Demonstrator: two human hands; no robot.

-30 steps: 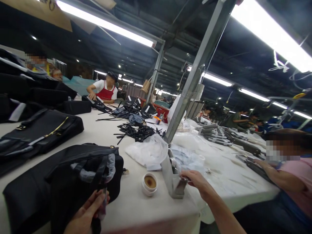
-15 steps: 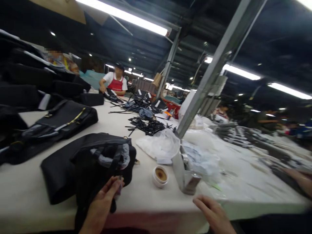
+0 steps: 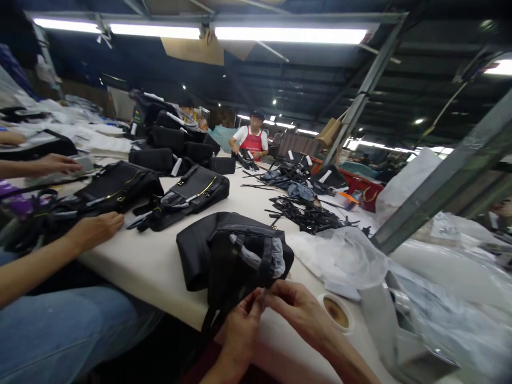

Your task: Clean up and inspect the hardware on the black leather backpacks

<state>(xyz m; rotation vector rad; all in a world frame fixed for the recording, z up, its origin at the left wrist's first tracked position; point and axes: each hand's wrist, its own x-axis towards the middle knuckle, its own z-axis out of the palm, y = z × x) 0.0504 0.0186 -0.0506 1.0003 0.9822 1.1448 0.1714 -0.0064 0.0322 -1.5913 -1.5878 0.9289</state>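
A black bag (image 3: 240,250) lies at the table's near edge, with clear plastic wrap (image 3: 278,257) around its handle and dark straps hanging over the edge. Just below the bag, my left hand (image 3: 242,322) is closed in a pinch. The fingertips of my right hand (image 3: 298,309) meet it from the right, pinched together. Whatever lies between the fingertips is too small to make out. Right of my hands sits a roll of tape (image 3: 336,313), partly behind my right hand.
A metal tape dispenser (image 3: 416,330) and clear plastic bags (image 3: 344,258) lie to the right, beside a slanted metal post (image 3: 444,176). Black straps (image 3: 306,213) are heaped beyond. A neighbour's hand (image 3: 98,229) reaches in at the left, near more black bags (image 3: 192,194).
The view has swung left, bringing a neighbour's arms and legs into sight. My right hand has moved from beside the dispenser to meet my left hand at the bag.
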